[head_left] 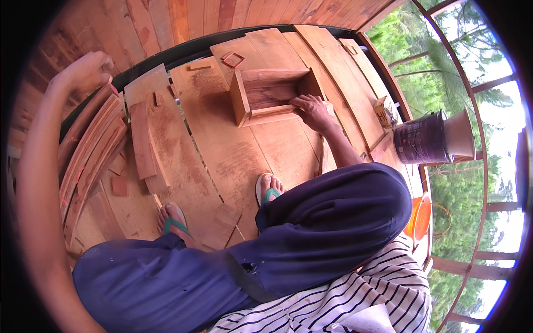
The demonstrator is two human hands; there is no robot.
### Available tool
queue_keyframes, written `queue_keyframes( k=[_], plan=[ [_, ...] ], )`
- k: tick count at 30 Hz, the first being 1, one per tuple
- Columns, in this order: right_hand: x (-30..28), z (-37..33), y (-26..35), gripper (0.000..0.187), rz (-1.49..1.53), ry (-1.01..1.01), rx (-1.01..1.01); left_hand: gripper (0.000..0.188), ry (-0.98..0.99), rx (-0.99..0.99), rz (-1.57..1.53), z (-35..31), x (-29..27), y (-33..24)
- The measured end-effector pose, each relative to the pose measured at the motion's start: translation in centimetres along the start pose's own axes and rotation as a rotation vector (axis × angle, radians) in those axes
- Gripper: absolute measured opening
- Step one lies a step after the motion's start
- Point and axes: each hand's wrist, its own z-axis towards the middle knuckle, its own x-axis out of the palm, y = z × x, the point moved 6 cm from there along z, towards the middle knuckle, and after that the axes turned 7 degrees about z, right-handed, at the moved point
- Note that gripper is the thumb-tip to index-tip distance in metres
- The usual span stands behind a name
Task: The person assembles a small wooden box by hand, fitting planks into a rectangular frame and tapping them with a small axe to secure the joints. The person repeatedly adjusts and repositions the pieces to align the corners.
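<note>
An open wooden box [269,91], rectangular with dark grain inside, lies on the plank floor in front of my feet. My right hand [312,112] grips its near right edge, fingers curled over the rim. At the far left my left hand [91,71] is raised with the fingers curled closed. Whatever it may hold is hidden. Just below that hand stand several long curved wooden pieces [91,152], side by side. Beside them lies a thick reddish wood block [143,141].
Sawdust and small offcuts lie on the plank floor [239,158]. A small wooden frame [233,59] sits beyond the box. At the right stand a dark bucket [422,139] and an orange bucket [420,216]. A plank wall [194,19] closes the far side; railing bars rise at the right.
</note>
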Motion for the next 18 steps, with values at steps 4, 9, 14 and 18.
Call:
queue_keyframes(
  k=[4,9,14,18],
  plan=[
    [1.3,0.6,0.0,0.023,0.013,0.006,0.005,0.036,0.023,0.003,-0.03,-0.5,0.1,-0.4],
    [2.4,-0.2,-1.2,0.023,0.004,-0.018,0.043,0.027,0.068,0.212,-0.057,2.0,2.3,-2.2],
    [3.5,1.0,-0.8,0.023,0.001,-0.052,0.02,0.043,0.145,0.293,0.047,2.2,2.9,-6.7],
    [3.7,0.5,-0.8,0.02,-0.054,-0.036,0.039,0.049,0.101,0.412,0.072,2.4,3.8,-16.4]
  ],
)
